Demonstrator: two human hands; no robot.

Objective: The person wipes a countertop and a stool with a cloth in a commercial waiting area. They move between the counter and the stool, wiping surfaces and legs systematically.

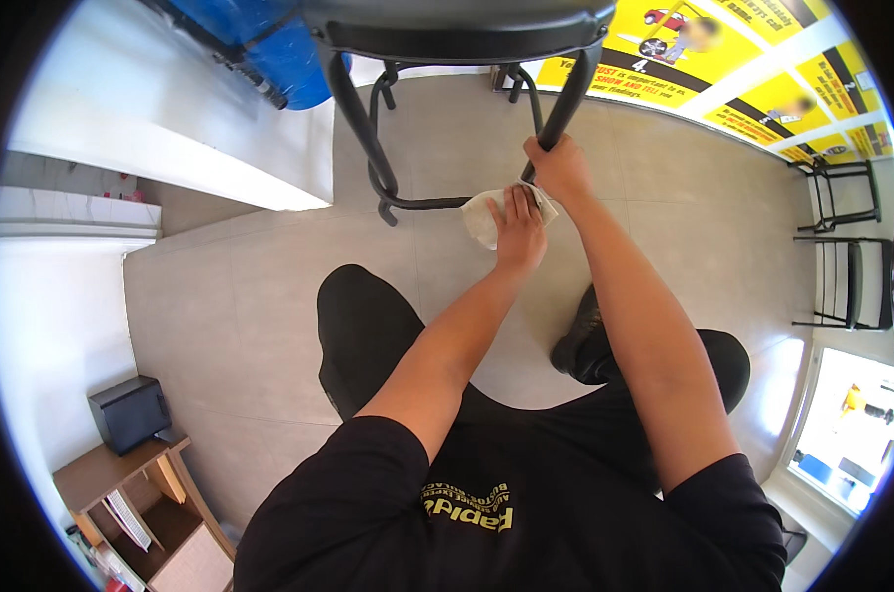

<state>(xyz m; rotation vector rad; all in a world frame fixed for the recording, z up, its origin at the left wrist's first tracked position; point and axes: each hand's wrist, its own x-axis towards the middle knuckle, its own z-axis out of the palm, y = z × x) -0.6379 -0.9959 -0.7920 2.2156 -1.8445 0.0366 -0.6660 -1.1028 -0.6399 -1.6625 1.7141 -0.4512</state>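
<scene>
A black metal-framed chair stands before me, its seat at the top of the view and its tubular legs reaching down to the floor. My left hand presses a whitish cloth against the low bar near the right-hand corner of the frame. The fingers are bent over the cloth, which hides part of the tube. Just above and to the right, my right hand is wrapped around the right leg of the chair.
Tiled floor surrounds the chair. A white counter is at the left, with a blue object above it. More black chairs line the right wall below yellow posters. A wooden shelf unit carries a dark box at lower left.
</scene>
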